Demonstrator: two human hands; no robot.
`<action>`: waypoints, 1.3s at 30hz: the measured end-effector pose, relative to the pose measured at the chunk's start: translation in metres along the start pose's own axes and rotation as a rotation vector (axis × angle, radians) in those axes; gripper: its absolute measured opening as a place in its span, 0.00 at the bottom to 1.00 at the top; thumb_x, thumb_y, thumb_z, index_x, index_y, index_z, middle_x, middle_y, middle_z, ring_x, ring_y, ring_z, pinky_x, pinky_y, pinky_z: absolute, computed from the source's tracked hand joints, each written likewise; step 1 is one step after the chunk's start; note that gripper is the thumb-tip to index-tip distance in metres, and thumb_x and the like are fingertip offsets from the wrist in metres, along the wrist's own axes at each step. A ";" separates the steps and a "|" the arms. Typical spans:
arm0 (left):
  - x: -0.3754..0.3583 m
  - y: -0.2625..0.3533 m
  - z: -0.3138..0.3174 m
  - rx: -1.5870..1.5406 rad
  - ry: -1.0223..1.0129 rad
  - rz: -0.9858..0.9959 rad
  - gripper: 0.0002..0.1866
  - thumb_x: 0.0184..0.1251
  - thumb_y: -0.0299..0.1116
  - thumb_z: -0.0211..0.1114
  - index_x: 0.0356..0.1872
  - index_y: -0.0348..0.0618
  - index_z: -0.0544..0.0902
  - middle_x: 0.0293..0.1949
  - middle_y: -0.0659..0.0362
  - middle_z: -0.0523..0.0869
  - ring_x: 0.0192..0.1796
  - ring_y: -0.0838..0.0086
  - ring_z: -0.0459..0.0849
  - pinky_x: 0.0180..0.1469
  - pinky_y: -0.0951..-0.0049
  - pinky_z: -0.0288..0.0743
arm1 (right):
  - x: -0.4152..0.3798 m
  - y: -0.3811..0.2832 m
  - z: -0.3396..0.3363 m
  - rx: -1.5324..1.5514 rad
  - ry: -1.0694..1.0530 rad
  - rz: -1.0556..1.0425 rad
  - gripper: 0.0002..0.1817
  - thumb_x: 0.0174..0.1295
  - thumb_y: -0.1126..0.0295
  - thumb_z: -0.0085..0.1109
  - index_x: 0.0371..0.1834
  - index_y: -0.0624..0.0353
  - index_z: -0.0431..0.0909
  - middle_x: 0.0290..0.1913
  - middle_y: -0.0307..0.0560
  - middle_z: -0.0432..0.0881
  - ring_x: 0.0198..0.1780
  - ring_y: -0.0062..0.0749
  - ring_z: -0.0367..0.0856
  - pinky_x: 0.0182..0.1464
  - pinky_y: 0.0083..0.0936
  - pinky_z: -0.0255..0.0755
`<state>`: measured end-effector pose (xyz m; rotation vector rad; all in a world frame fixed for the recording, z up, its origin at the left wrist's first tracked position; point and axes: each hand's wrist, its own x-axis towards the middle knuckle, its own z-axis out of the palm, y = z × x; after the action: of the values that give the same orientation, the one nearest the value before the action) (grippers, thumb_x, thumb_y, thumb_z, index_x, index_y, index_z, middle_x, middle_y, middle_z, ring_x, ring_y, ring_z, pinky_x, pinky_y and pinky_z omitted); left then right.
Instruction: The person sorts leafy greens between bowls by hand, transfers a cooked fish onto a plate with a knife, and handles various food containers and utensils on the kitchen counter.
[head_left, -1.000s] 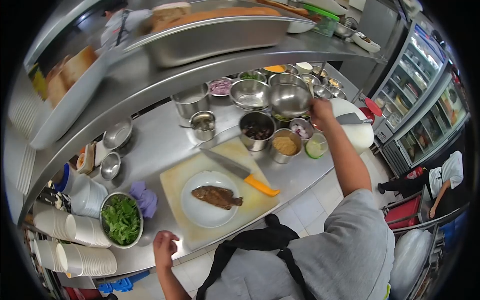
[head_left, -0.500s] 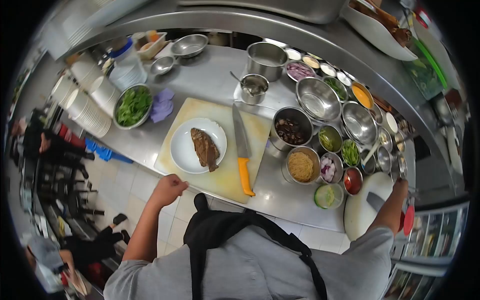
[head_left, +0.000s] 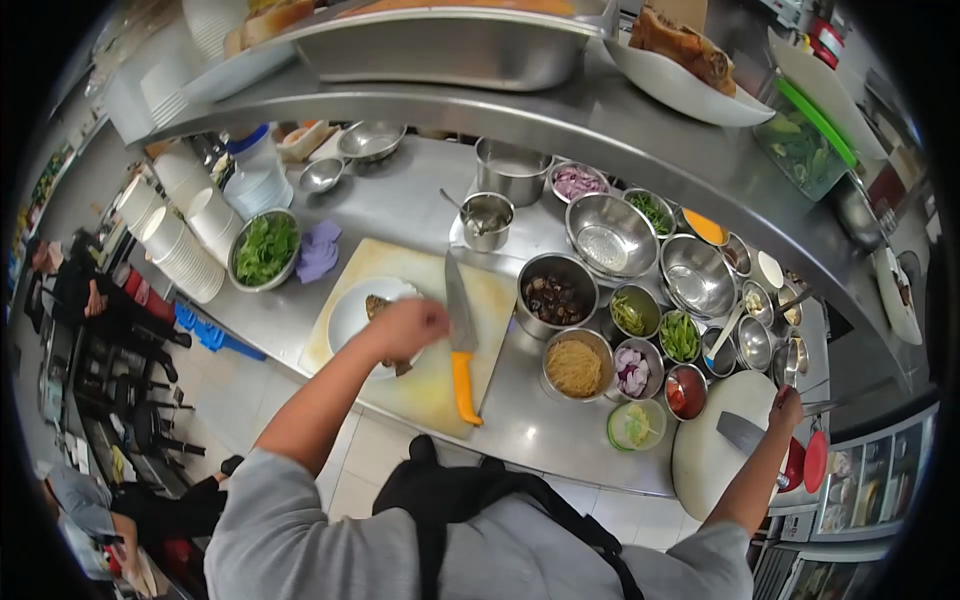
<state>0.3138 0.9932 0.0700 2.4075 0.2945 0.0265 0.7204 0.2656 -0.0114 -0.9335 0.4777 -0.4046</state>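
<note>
My left hand [head_left: 408,328] hovers over a white plate [head_left: 345,318] on the cutting board, its fingers curled together; anything inside them is hidden. A browned whole fish [head_left: 376,305] lies on the plate, mostly covered by that hand. Beside the plate, a knife with a yellow handle [head_left: 463,385] rests on the cutting board [head_left: 425,405]. Far to the right, my right hand [head_left: 787,406] is closed next to small metal cups [head_left: 790,362]; what it grips is too small to make out. A wide metal blade [head_left: 740,432] lies on a round white board [head_left: 712,462] near that wrist.
Metal bowls hold dark chunks [head_left: 552,298], noodle-like strands [head_left: 574,368], chopped onion [head_left: 632,370] and red sauce [head_left: 686,390]. A bowl of greens [head_left: 264,250] and stacked white cups [head_left: 185,262] stand left. A steel shelf [head_left: 440,110] overhangs the counter. Other people are at far left.
My left hand has moved up and right from the counter's front edge to over the plate. My right hand has shifted slightly down and left. The view has tilted up, showing more shelf.
</note>
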 end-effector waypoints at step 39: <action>-0.137 -0.118 -0.049 -0.092 0.464 -0.432 0.13 0.69 0.32 0.53 0.39 0.32 0.81 0.26 0.48 0.84 0.28 0.62 0.85 0.34 0.62 0.76 | -0.483 0.161 0.171 -1.080 -1.278 -0.203 0.17 0.64 0.65 0.64 0.51 0.65 0.81 0.33 0.39 0.84 0.30 0.21 0.78 0.32 0.20 0.71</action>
<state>0.1515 1.0807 0.0381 2.1747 0.9967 0.3951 0.4370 0.7185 0.0433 -2.0361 -0.6790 0.3811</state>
